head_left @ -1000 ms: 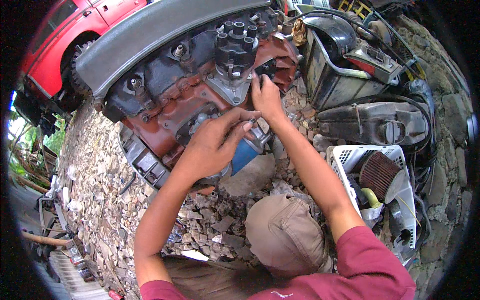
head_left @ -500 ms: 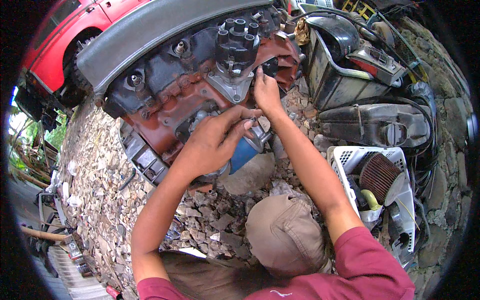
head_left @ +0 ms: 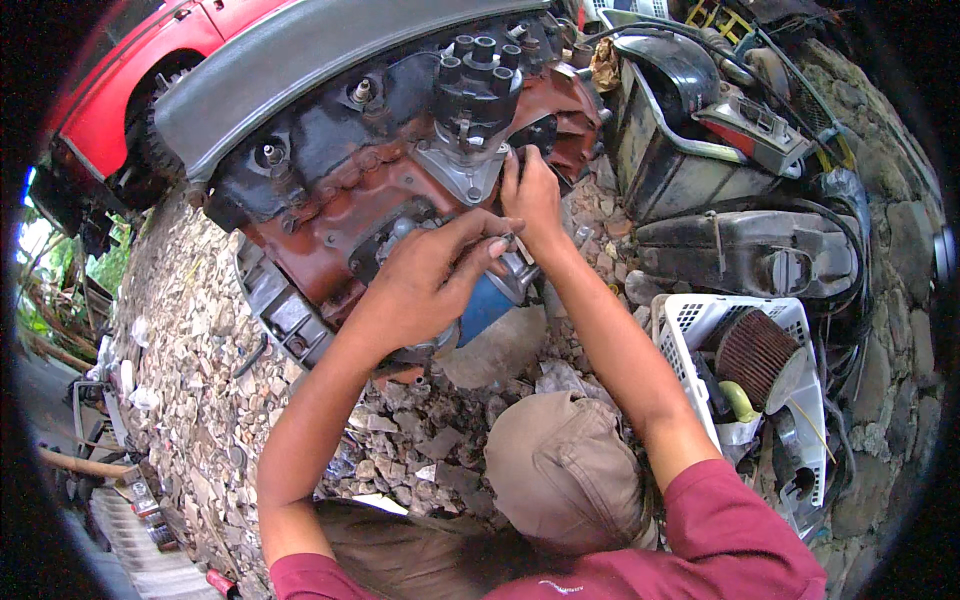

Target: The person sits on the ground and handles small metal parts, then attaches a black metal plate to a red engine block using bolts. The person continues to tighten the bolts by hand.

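A rust-red and black engine block (head_left: 320, 225) rests ahead of me on stony ground. On its top stands a black distributor cap (head_left: 478, 95), above a grey triangular metal bracket (head_left: 463, 172). My left hand (head_left: 425, 280) is over the engine's near side, thumb and fingertips pinched on a small piece I cannot make out. Below those fingertips a blue cylindrical part (head_left: 485, 308) juts out from the engine. My right hand (head_left: 535, 203) is beside the bracket's right edge. Its fingers are curled against the engine, and whatever they grip is hidden.
To the right lie a dusty black tank-like part (head_left: 750, 248) and a white plastic basket (head_left: 688, 318) holding a ribbed brown filter (head_left: 757, 355). Behind them stands a dirty open bin (head_left: 665, 170). A red vehicle (head_left: 120, 100) is at the far left. Rounded brown cloth (head_left: 565, 470) lies low in front.
My right hand has drawn slightly nearer to me along the bracket's edge, its fingers now more curled. My left hand keeps its pinch in nearly the same spot.
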Demonstrator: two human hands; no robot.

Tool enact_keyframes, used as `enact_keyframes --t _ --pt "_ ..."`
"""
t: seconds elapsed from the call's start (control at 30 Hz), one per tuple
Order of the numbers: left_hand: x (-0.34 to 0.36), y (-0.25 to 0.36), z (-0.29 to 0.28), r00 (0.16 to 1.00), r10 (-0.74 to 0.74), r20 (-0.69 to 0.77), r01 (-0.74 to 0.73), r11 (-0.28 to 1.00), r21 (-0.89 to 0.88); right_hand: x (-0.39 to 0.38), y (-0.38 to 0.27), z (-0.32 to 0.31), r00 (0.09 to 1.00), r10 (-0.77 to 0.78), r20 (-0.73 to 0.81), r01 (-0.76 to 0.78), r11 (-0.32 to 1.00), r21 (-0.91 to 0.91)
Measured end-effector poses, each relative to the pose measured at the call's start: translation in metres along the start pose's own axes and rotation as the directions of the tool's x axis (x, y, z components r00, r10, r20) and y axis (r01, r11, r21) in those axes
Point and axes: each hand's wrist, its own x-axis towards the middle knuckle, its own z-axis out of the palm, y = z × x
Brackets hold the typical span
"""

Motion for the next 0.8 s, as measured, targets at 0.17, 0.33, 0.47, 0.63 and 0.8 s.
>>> enact_keyframes --t 0.17,0.33,0.47,0.63,0.8 --pt "0.001 -0.001 0.002 0.995 0.067 -0.068 -0.066 0.998 0.009 0.003 -0.008 -0.005 0.969 0.18 0.166 -0.188 0.982 0.033" --pt "0.002 -0.001 0.002 0.995 0.079 -0.06 -0.08 0.997 -0.018 0.006 -0.005 -0.006 0.999 -0.048 0.002 0.048 0.996 -0.081" --pt "0.001 0.0 0.002 0.996 0.068 -0.065 -0.068 0.998 0.001 0.012 -0.01 -0.005 0.976 0.152 0.157 -0.128 0.979 -0.157" --pt "0.0 0.004 -0.002 1.0 -0.001 0.012 0.0 0.999 0.037 0.007 -0.001 -0.01 0.99 0.002 0.14 0.013 0.994 -0.105" --pt "0.001 0.0 0.003 0.995 0.073 -0.066 -0.073 0.997 -0.01 0.009 -0.003 0.0 0.983 0.142 0.113 -0.138 0.99 -0.044"
